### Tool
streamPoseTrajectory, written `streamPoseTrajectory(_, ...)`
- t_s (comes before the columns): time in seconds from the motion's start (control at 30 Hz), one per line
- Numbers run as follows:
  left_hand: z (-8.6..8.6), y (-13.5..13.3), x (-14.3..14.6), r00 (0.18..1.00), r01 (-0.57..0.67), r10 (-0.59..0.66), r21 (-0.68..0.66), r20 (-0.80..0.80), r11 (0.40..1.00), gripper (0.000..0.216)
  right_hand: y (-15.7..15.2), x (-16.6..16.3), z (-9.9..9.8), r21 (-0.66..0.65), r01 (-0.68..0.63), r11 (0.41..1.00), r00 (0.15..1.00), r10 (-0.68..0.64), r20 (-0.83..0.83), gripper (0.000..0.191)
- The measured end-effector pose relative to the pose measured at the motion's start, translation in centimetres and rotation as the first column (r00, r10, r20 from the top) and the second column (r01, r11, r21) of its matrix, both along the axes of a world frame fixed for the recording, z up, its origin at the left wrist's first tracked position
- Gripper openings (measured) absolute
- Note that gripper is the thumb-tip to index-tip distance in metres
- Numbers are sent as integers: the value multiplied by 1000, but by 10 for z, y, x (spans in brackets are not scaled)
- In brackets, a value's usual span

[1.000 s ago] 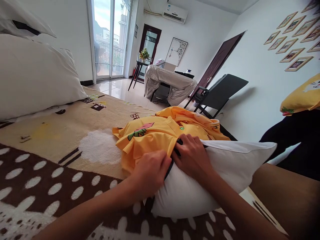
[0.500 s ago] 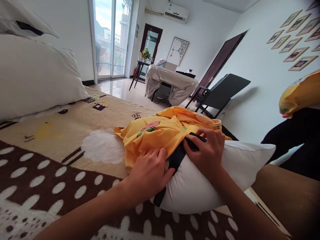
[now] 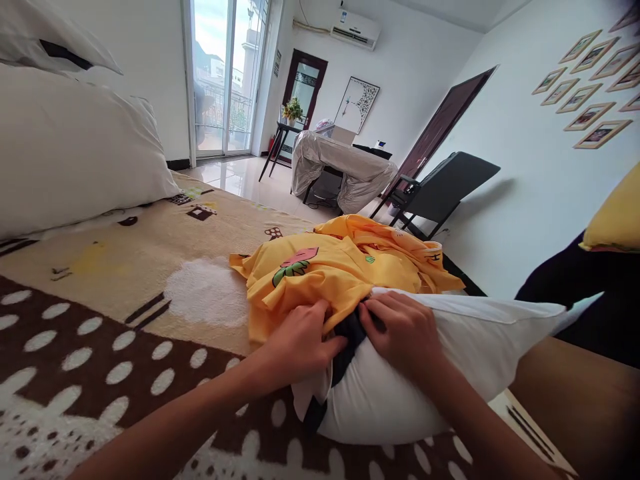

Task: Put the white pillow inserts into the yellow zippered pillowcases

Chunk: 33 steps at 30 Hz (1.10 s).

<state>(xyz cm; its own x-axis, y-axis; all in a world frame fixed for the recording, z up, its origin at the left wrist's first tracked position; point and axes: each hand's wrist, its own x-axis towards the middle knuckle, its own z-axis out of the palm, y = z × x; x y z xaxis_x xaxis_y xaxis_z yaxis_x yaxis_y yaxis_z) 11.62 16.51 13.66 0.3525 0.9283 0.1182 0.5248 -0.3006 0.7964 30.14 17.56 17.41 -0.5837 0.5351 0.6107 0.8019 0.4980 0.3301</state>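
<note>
A white pillow (image 3: 450, 360) with a black band lies on the bed in front of me. A yellow printed pillowcase (image 3: 325, 267) is bunched against its far left end. My left hand (image 3: 300, 340) grips the yellow fabric's edge at the pillow's end, fingers curled. My right hand (image 3: 405, 330) rests on top of the pillow, fingers pinching the black band (image 3: 345, 340) and fabric edge close beside the left hand.
A brown and beige patterned blanket (image 3: 125, 293) covers the bed. Large white pillows (image 3: 70, 153) are stacked at the left. Another person in dark clothes (image 3: 585, 293) holds something yellow at the right. A black chair (image 3: 440, 190) and a covered desk (image 3: 345, 170) stand beyond.
My right hand has slid back toward the left hand along the pillow top. The yellow fabric has come further over the black band. The person at the right has moved their yellow bundle.
</note>
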Motion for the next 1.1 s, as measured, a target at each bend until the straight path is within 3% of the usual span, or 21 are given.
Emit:
streamPoseTrajectory(0.13, -5, 4, 3, 994, 3, -8, 46, 109, 999, 9, -35, -3, -1, -191, 15, 982, 990, 12, 138, 30)
streamPoseTrajectory(0.27, -1, -1, 3, 988, -23, -4, 167, 156, 986, 11, -67, -2, -6, -213, -55, 976, 959, 111, 261, 77)
streamPoseTrajectory(0.37, 4, -12, 6, 983, -33, -4, 199, 184, 979, 20, -73, -3, -15, -264, -70, 962, 952, 143, 269, 90)
streamPoseTrajectory(0.43, 7, -21, 8, 986, -17, -14, 180, 168, 984, 25, -69, -7, -24, -304, -67, 950, 960, 144, 240, 83)
streamPoseTrajectory(0.57, 9, -35, 13, 987, 51, -81, 207, 139, 977, 28, -49, -21, -35, -296, -64, 953, 982, 113, 150, 50)
streamPoseTrajectory(0.7, 2, -37, 18, 988, 41, -82, 292, 128, 956, 18, -24, -20, -24, -226, 24, 974, 991, 6, 131, 19)
streamPoseTrajectory(0.8, -2, -31, 16, 994, 48, -89, 455, 69, 889, 4, -9, -4, -10, -190, 141, 972, 984, -116, 135, 18)
streamPoseTrajectory(0.9, -2, -27, 10, 998, 56, -15, 676, -66, 734, 19, 2, 17, -2, -115, 239, 964, 969, -229, 95, 28)
streamPoseTrajectory(1.0, -1, -27, 4, 993, 8, 92, 804, -78, 594, 13, 10, 32, 0, -78, 277, 958, 960, -274, 48, 35)
streamPoseTrajectory(1.03, -2, -28, 4, 990, -6, 118, 814, -77, 580, 7, 12, 35, 0, -80, 279, 957, 960, -277, 35, 34)
streamPoseTrajectory(1.1, -7, -26, 5, 980, 5, 154, 795, -124, 606, 13, 14, 37, -1, -89, 272, 958, 962, -272, 16, 32)
